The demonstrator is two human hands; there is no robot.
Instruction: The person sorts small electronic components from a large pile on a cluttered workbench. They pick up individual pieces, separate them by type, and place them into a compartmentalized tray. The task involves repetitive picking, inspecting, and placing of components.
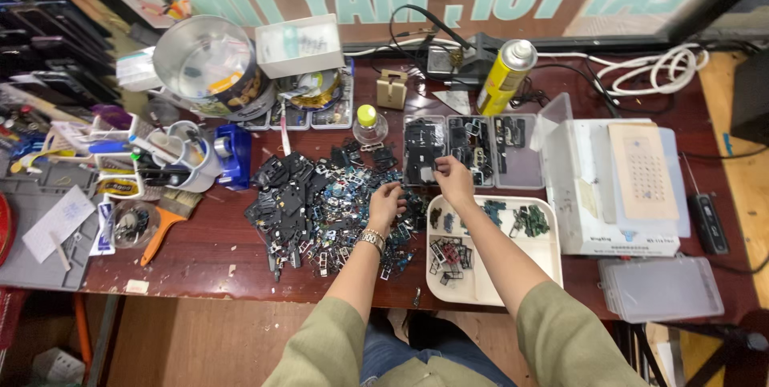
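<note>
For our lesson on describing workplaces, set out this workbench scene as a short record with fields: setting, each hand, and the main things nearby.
Setting: cluttered dark red workbench, seen from above
Left hand: wears a wristwatch, fingers in the pile of small dark parts
Right hand: at the edge of a compartment box, pinching a small dark piece
Below right hand: white tray with sorted parts
Behind: yellow spray can
Left side: orange-handled brush

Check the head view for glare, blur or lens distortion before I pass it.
Head view: strong wide-angle bend, the desk edge curves; glare on the metal tin lid; light is even with soft shadows; the left hand and right hand are fairly sharp, the small parts pile too fine to resolve.
</note>
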